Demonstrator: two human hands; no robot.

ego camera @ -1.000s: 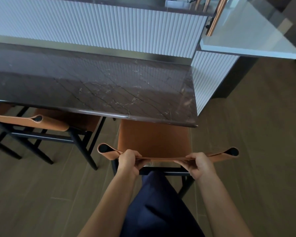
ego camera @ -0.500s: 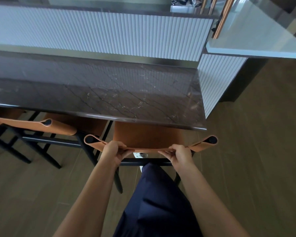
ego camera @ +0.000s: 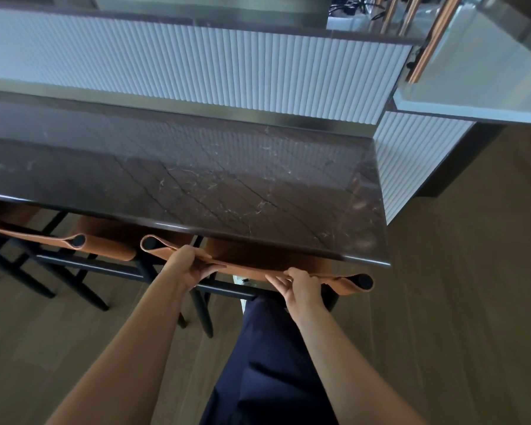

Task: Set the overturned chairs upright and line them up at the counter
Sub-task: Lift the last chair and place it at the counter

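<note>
Left hand (ego camera: 193, 268) and right hand (ego camera: 301, 289) are pinching the chair's leather backrest (ego camera: 249, 271) in curled fingers (ego camera: 210, 266) — pushing it in is probably risking knuckles jamming against the counter (ego camera: 196, 185) edge.

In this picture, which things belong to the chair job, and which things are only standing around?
Belong to the job:
- held chair, gripped at its backrest by the left hand and the right hand
- neighbouring chair
- dark counter

Only standing around:
- white ribbed panel
- copper bars
- pale shelf
- wooden floor
</note>
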